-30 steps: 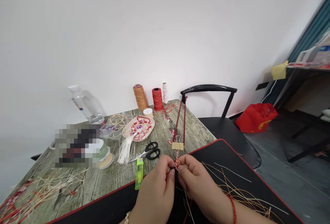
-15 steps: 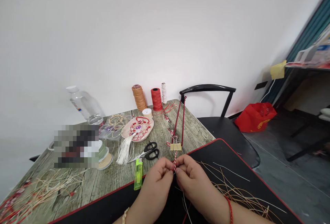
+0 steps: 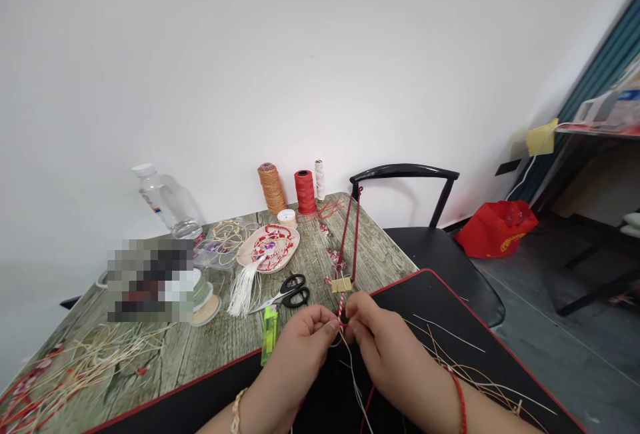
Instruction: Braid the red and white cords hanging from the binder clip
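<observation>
A red-and-white braided cord [image 3: 341,302] hangs from a gold binder clip [image 3: 342,285], which dark red cords [image 3: 356,241] tie to the chair back. At the cord's lower end my left hand [image 3: 313,337] pinches the strands between thumb and forefinger. Just to the right my right hand [image 3: 375,334] is closed, its fingertips on a red strand. White loose strands [image 3: 354,374] dangle between both hands over the black mat [image 3: 320,397]. Left of my left hand lie a green lighter [image 3: 270,334] and black-handled scissors [image 3: 290,293].
Thread spools in orange [image 3: 271,189], red [image 3: 305,193] and white [image 3: 320,181] stand by the wall. A plate [image 3: 294,254] holds a red cord piece with a white tassel [image 3: 244,291]. A water bottle [image 3: 173,204] stands left. Cut cords [image 3: 470,381] lie right; a black chair [image 3: 425,247] stands behind.
My hands have drawn slightly apart at the cord's lower end. White strands now show hanging between them, and my right hand has shifted a little to the right.
</observation>
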Motion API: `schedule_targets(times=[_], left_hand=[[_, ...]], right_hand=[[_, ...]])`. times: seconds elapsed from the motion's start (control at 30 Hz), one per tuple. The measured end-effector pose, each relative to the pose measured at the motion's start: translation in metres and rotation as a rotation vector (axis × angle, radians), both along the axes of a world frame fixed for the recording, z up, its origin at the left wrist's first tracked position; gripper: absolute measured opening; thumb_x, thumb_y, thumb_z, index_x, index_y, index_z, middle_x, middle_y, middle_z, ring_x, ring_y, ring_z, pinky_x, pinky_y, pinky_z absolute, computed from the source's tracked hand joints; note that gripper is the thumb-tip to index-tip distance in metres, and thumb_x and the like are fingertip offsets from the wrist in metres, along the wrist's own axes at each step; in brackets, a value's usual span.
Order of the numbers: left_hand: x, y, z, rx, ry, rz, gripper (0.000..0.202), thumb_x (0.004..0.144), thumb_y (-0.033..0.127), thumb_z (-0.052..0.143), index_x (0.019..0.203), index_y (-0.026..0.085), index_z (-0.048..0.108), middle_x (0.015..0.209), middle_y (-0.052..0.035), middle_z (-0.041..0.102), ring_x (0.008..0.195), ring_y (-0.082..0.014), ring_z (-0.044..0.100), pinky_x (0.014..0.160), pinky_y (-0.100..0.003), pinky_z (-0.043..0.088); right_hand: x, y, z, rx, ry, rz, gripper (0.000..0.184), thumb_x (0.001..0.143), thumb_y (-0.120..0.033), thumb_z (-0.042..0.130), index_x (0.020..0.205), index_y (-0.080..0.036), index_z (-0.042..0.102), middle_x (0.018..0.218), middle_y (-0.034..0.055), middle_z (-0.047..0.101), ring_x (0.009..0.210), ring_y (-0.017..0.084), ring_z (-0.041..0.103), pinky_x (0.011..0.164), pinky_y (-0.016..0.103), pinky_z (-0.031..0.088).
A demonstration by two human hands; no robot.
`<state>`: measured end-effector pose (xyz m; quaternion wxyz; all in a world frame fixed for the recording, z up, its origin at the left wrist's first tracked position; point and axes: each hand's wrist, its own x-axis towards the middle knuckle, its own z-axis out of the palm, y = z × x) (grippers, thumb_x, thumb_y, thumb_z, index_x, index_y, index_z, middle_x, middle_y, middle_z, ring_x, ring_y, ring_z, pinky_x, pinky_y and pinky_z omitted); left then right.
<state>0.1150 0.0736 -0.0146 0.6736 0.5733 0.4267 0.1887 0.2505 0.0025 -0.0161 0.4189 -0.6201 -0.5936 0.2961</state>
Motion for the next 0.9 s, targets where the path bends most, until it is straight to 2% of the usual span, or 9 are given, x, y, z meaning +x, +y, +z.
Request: schedule_targets(times=[0.1, 0.17, 0.37, 0.57, 0.63, 0.73, 0.8, 0.9], left_hand=[[-0.002, -0.001, 0.004, -0.083, 0.010, 0.016, 0.023, 0.078, 0.041, 0.057, 0.072, 0.021, 0.046, 0.043, 0.0147, 0.026, 0.038, -0.0044, 0.014, 0.042, -0.020, 0.007], [-0.003, 0.000, 0.006, -0.119, 0.004, 0.010, 0.022, 0.077, 0.041, 0.057, 0.073, 0.022, 0.046, 0.043, 0.0147, 0.026, 0.039, -0.0044, 0.013, 0.041, -0.020, 0.006], [-0.003, 0.002, 0.005, -0.135, -0.003, -0.021, 0.024, 0.073, 0.043, 0.058, 0.074, 0.021, 0.048, 0.042, 0.0148, 0.028, 0.038, -0.0039, 0.015, 0.039, -0.020, 0.007], [-0.002, 0.004, -0.002, -0.103, -0.013, -0.004, 0.023, 0.074, 0.042, 0.057, 0.074, 0.022, 0.047, 0.039, 0.0157, 0.028, 0.036, -0.0036, 0.015, 0.036, -0.020, 0.007], [-0.002, 0.003, -0.004, -0.100, -0.029, 0.003, 0.022, 0.076, 0.041, 0.056, 0.073, 0.022, 0.045, 0.039, 0.0158, 0.028, 0.035, -0.0036, 0.014, 0.036, -0.020, 0.007], [-0.003, 0.002, -0.005, -0.105, -0.043, 0.004, 0.021, 0.078, 0.039, 0.055, 0.073, 0.023, 0.044, 0.039, 0.0158, 0.027, 0.035, -0.0036, 0.013, 0.035, -0.020, 0.007], [-0.003, 0.000, -0.004, -0.118, -0.045, 0.005, 0.020, 0.080, 0.039, 0.054, 0.073, 0.022, 0.044, 0.040, 0.0155, 0.027, 0.036, -0.0036, 0.013, 0.036, -0.020, 0.007], [-0.003, -0.001, -0.001, -0.140, -0.039, 0.017, 0.018, 0.082, 0.037, 0.052, 0.074, 0.023, 0.044, 0.041, 0.0153, 0.027, 0.036, -0.0039, 0.013, 0.036, -0.021, 0.006]], right_hand=[[0.004, -0.002, 0.002, 0.034, -0.317, 0.029, 0.027, 0.075, 0.002, 0.037, 0.071, -0.020, 0.051, 0.074, 0.0034, 0.057, 0.064, 0.016, 0.048, 0.062, 0.028, 0.037], [0.002, -0.002, 0.001, 0.044, -0.386, 0.050, 0.029, 0.076, 0.002, 0.037, 0.072, -0.019, 0.056, 0.078, 0.0056, 0.059, 0.068, 0.017, 0.051, 0.065, 0.028, 0.039], [-0.008, -0.001, -0.009, 0.043, -0.259, -0.056, 0.020, 0.083, -0.012, 0.053, 0.065, -0.018, 0.060, 0.069, 0.0009, 0.056, 0.065, 0.014, 0.052, 0.061, 0.025, 0.038], [-0.009, 0.004, -0.016, 0.058, -0.098, -0.131, 0.023, 0.083, -0.015, 0.054, 0.060, -0.018, 0.056, 0.064, -0.0014, 0.052, 0.060, 0.013, 0.049, 0.058, 0.025, 0.037], [-0.009, 0.004, -0.016, 0.103, -0.023, -0.139, 0.021, 0.080, -0.012, 0.055, 0.060, -0.018, 0.054, 0.070, -0.0006, 0.051, 0.065, 0.013, 0.051, 0.062, 0.025, 0.040], [-0.009, 0.003, -0.014, 0.147, 0.056, -0.159, 0.018, 0.077, -0.010, 0.056, 0.061, -0.018, 0.057, 0.085, 0.0035, 0.052, 0.082, 0.016, 0.055, 0.076, 0.028, 0.044], [-0.009, 0.004, -0.014, 0.153, 0.089, -0.183, 0.016, 0.076, -0.011, 0.058, 0.061, -0.017, 0.060, 0.093, 0.0058, 0.052, 0.092, 0.019, 0.054, 0.085, 0.032, 0.043], [-0.008, 0.005, -0.014, 0.143, 0.119, -0.217, 0.013, 0.074, -0.013, 0.060, 0.062, -0.018, 0.062, 0.097, 0.0068, 0.052, 0.097, 0.022, 0.053, 0.089, 0.035, 0.041]])
